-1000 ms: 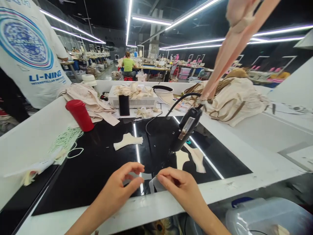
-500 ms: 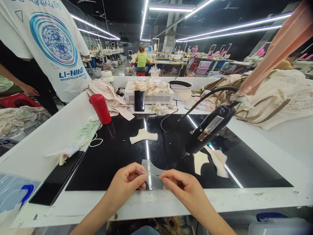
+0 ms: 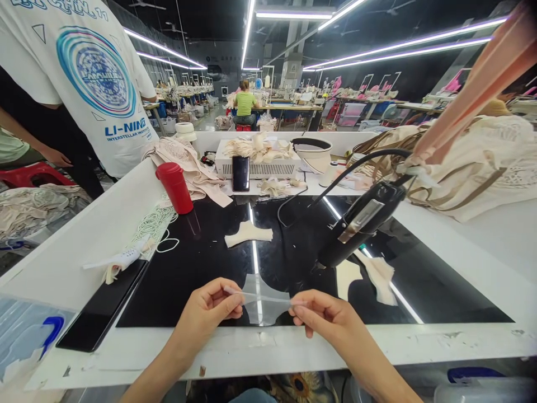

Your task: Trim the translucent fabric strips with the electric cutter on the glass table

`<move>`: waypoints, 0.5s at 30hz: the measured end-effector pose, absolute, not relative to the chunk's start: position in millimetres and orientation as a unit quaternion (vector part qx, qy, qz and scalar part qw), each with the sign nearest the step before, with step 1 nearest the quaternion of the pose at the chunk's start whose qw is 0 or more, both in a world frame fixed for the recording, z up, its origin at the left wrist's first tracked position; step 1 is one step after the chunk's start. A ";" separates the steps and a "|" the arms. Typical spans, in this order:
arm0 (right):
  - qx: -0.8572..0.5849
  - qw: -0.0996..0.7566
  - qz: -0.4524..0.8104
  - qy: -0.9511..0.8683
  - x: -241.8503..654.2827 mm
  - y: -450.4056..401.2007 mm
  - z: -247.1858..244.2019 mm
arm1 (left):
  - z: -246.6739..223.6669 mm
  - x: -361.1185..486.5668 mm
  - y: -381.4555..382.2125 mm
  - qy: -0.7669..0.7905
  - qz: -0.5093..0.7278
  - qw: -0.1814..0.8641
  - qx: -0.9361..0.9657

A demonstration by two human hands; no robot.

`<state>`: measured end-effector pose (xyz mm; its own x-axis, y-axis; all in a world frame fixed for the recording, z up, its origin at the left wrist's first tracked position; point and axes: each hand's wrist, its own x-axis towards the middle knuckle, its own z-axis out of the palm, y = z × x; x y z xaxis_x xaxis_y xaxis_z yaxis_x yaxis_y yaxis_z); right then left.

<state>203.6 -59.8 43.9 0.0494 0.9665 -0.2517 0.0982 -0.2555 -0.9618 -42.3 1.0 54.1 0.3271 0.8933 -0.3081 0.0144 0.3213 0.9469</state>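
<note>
A thin translucent strip [image 3: 268, 299] stretches between my two hands. My left hand [image 3: 211, 308] pinches its left part between thumb and fingers, and a short end sticks up past the fingertips. The other end is pinched in my right hand [image 3: 321, 312]. Just beneath the strip, a clear cut-out sheet [image 3: 264, 282] with curved sides lies on the glossy black board [image 3: 176, 296]. Farther back rests a cream fabric piece [image 3: 248, 233]. Two more cream pieces, one a curved pad [image 3: 348, 278] and one a longer piece [image 3: 381, 277], lie to the right.
A black handheld tool [image 3: 363, 221] hangs at an angle from a pink cloth strip [image 3: 465, 92], close above the board. A red cup [image 3: 175, 187], pale green cord [image 3: 156, 224] and phone [image 3: 240, 173] stand or lie behind. A person in a white shirt [image 3: 113, 145] stands at left.
My hands have moved apart, so a longer stretch of the strip shows between them. More of the clear sheet below is uncovered. The whole view has shifted slightly.
</note>
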 end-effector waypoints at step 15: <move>-0.601 0.473 0.490 -0.417 195.9 -56.9 40.7 | 45.4 -44.2 1.5 0.482 0.364 0.654 0.455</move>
<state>195.9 -56.9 40.7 0.1706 0.9660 -0.1944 0.0372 -0.2034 -0.9784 -44.2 1.5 45.4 0.2706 0.9152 -0.2986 -0.0378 0.3201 0.9466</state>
